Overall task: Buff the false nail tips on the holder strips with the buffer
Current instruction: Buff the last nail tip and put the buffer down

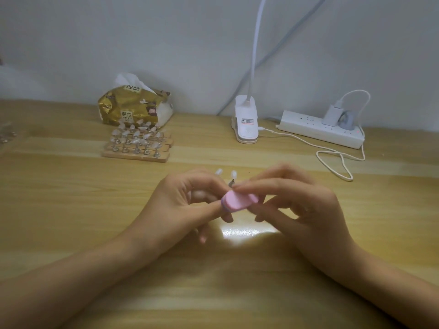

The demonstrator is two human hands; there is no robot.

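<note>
1. Wooden table [71, 210]: spare strips [136, 148] stacked at back left.
2. Left hand [180, 200], above the table's middle, fingers curled round a mostly hidden holder strip [230, 184].
3. Right hand [301, 205] pinches the pink buffer [240, 201]; its long axis runs left-right, between both hands.
4. Two nail tips [234, 173] point upward.

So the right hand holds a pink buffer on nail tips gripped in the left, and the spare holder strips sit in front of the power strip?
Not quite: the head view shows the spare holder strips in front of the gold tissue pack, left of the power strip. The rest holds.
</note>
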